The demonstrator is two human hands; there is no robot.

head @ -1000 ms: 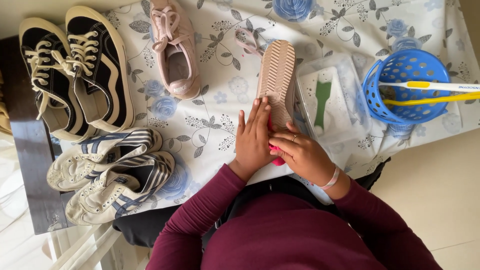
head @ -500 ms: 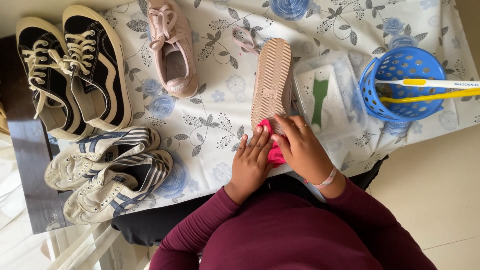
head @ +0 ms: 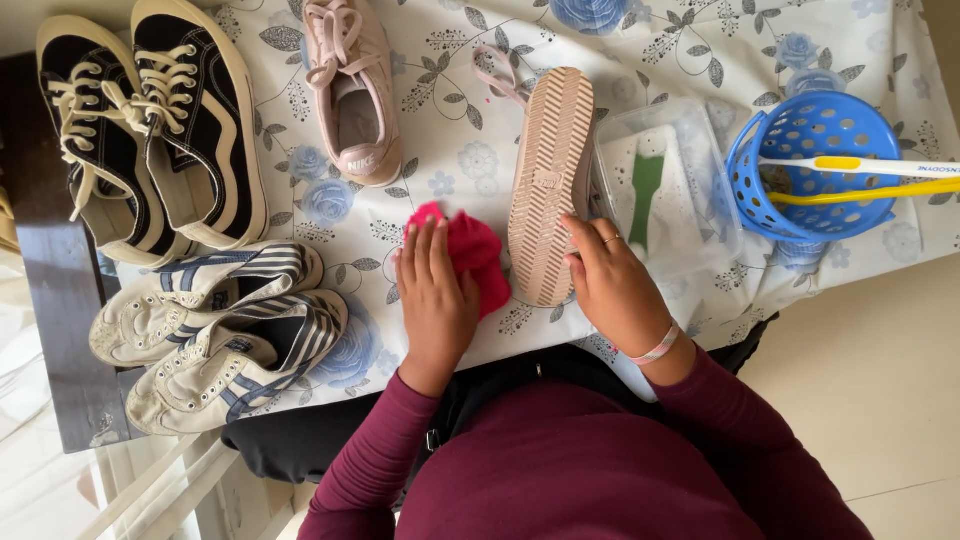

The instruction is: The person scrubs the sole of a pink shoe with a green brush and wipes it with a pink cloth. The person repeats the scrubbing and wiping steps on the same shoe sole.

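Note:
A pink shoe point(head: 548, 180) lies sole-up on the flowered tablecloth point(head: 460, 130). My right hand point(head: 612, 290) rests on the near end of its tan ribbed sole, fingers curled over the edge. My left hand point(head: 435, 300) lies flat, fingers together, on a bright pink cloth point(head: 472, 255) that sits on the tablecloth just left of the shoe. The matching pink shoe point(head: 352, 90) stands upright farther back to the left.
Black-and-cream sneakers point(head: 150, 130) and white striped sneakers point(head: 210, 330) sit at the left. A clear plastic tray point(head: 665, 195) with a green brush lies right of the upturned shoe. A blue perforated basket point(head: 815, 165) holds brushes at the right.
My left hand has slid the pink cloth off the shoe's heel and leftward onto the tablecloth. My right hand has moved from the cloth to the near end of the sole.

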